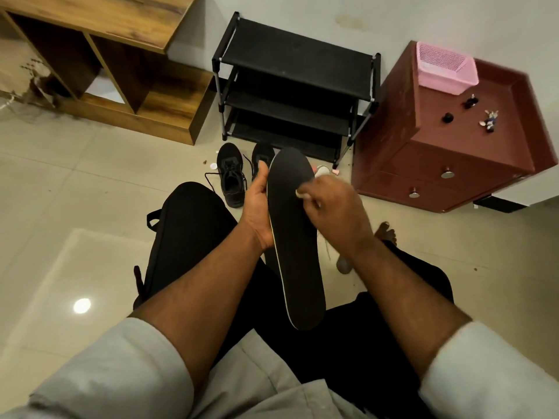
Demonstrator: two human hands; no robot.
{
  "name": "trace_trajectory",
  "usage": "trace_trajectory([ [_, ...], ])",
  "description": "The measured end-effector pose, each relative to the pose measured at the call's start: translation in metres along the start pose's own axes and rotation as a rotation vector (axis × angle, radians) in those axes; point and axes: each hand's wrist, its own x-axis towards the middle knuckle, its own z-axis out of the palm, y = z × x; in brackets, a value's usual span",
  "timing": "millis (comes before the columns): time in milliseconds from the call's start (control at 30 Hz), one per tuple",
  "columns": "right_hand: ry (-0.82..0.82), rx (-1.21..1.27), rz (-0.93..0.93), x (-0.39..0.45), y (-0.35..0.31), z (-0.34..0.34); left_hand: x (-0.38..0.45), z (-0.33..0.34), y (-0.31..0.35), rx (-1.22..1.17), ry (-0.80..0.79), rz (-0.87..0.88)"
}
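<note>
Black foam insole (295,237) with a pale rim is held lengthwise above our lap, our left grip (257,213) clamped round its edge to steady it. Our right grip (335,207) pinches a small white wipe (301,194) against its face, presumably for cleaning.

dim warm indoor light, lamp glare on glossy floor tiles (82,306), right hand (332,204) motion-blurred, wide-angle edge bending

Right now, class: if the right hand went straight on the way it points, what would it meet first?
Probably the insole: the right hand presses a white cloth on it, fingers aimed up-left. Further across, it would likely reach the left hand gripping the far edge; depth is unclear.
</note>
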Motion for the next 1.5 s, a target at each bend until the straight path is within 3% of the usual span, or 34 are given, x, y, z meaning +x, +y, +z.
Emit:
trace_trajectory([
  [233,0.068,-0.011,0.059,0.068,0.002,0.001,-0.005,0.001,0.000,0.026,-0.014,-0.003],
  [533,-0.060,0.208,-0.086,-0.020,-0.032,0.016,0.002,-0.006,0.006,0.006,0.002,-0.014],
  [833,0.208,0.092,0.135,0.053,0.015,0.011,-0.002,0.001,-0.006,0.074,0.013,-0.067],
  [1033,0.078,0.206,0.004,0.042,-0.009,0.018,0.000,-0.006,0.006,0.039,0.047,-0.016],
  [1200,-0.177,0.423,-0.052,-0.027,-0.005,0.026,0.028,-0.012,0.009,0.027,0.109,0.015],
  [1333,-0.332,0.515,0.125,-0.054,0.049,0.036,0.067,-0.022,0.000,0.032,0.261,0.009],
  [1500,-0.230,0.526,0.578,-0.044,0.132,0.075,0.140,-0.044,-0.011,0.291,0.501,0.105],
])
